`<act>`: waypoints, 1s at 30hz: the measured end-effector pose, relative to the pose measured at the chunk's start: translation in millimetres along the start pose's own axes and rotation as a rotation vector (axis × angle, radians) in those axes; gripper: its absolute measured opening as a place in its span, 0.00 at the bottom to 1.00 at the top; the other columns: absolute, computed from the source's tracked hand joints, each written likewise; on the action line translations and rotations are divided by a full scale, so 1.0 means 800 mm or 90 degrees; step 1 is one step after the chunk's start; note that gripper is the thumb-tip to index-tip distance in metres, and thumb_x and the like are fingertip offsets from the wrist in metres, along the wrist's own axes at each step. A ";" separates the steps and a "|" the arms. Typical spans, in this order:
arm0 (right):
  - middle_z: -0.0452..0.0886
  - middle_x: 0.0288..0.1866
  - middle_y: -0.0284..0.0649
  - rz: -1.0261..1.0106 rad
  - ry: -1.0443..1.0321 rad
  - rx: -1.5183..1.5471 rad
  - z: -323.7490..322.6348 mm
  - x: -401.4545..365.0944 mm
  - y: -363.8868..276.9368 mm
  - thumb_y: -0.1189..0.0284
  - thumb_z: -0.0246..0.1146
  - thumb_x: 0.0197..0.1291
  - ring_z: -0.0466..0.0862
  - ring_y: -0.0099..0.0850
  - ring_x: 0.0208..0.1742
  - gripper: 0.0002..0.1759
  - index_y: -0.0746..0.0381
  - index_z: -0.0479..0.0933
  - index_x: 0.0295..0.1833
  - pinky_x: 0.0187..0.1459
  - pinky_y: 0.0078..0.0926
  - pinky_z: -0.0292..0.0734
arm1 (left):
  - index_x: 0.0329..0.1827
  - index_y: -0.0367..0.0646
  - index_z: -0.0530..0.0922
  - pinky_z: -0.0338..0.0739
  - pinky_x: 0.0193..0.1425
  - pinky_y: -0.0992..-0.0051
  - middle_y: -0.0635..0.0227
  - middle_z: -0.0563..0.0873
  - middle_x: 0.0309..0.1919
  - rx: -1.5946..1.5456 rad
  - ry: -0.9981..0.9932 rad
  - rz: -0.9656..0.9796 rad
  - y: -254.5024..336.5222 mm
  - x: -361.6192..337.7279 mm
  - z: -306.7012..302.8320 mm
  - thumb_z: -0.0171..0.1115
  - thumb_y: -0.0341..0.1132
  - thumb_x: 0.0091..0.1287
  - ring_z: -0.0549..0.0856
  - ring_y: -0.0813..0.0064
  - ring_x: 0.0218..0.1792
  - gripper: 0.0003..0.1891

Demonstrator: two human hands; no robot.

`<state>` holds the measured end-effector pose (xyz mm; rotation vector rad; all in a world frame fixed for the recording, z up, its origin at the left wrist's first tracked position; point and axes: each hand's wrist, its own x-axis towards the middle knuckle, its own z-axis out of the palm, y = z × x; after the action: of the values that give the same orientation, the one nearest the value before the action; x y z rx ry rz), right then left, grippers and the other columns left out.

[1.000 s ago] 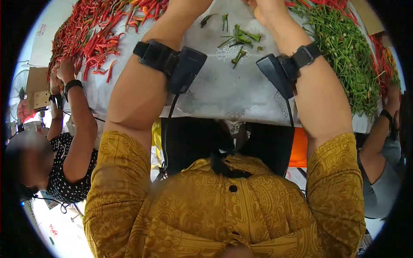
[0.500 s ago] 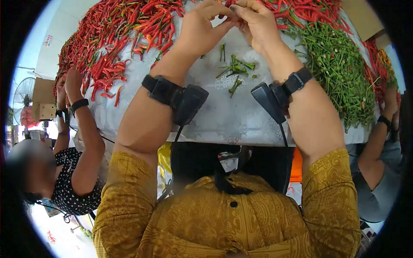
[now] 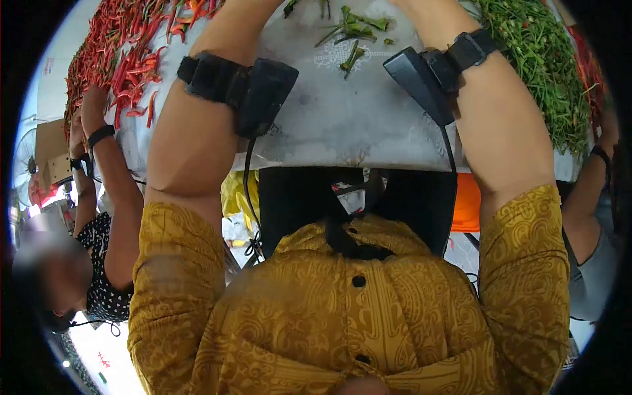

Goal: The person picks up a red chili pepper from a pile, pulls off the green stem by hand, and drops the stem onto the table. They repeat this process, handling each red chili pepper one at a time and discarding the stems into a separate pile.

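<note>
Both of my forearms reach forward over the white patterned tablecloth (image 3: 342,125), and my hands are past the top edge of the view, so their fingers and anything in them are hidden. Between the forearms lie several green chilli stems (image 3: 355,29), one loose stem (image 3: 353,58) closer to me. Left of my left arm are red chillies (image 3: 108,46), a dense pile with some scattered at its edge. Beyond my right arm stands a heap of green stems (image 3: 536,72). A black strapped device (image 3: 264,97) is on my left forearm; another black device (image 3: 419,85) is on my right.
At the left a person in a black patterned top (image 3: 108,247) has their hands by the chillies. Another person's arm (image 3: 582,197) is at the right edge. The table's near edge (image 3: 355,166) crosses in front of my body. Black cables (image 3: 247,178) hang from the devices.
The view has tipped down, so the table sits higher in it. My two hands, close together with fingers pinched half a second ago, have passed out of the top. My forearms are farther apart.
</note>
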<state>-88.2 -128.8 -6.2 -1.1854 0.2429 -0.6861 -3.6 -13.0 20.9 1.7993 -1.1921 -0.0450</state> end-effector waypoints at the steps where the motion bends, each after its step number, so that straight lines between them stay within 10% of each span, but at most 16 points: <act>1: 0.73 0.24 0.35 0.019 0.026 -0.025 0.004 -0.009 -0.003 0.75 0.55 0.56 0.70 0.25 0.22 0.08 0.65 0.72 0.41 0.23 0.23 0.65 | 0.41 0.37 0.78 0.75 0.38 0.75 0.60 0.82 0.37 0.065 0.009 0.008 -0.001 -0.004 0.000 0.60 0.32 0.59 0.81 0.72 0.33 0.10; 6: 0.76 0.24 0.32 -0.069 -0.034 0.019 -0.017 0.017 0.029 0.76 0.59 0.50 0.72 0.19 0.23 0.08 0.64 0.77 0.37 0.26 0.16 0.64 | 0.46 0.43 0.77 0.75 0.36 0.78 0.68 0.81 0.39 0.158 0.183 0.128 -0.046 0.008 0.012 0.67 0.33 0.50 0.80 0.78 0.31 0.18; 30: 0.75 0.22 0.32 -0.027 0.007 0.102 -0.021 0.001 0.010 0.72 0.62 0.53 0.71 0.19 0.21 0.08 0.65 0.77 0.36 0.25 0.16 0.64 | 0.31 0.40 0.81 0.71 0.31 0.75 0.64 0.78 0.26 0.074 0.008 0.073 -0.022 -0.004 0.019 0.65 0.31 0.50 0.76 0.73 0.24 0.07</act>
<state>-93.6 -140.3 -19.5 -1.0359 0.1686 -0.7353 -0.4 -19.7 -1.0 1.8252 -1.3096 0.1042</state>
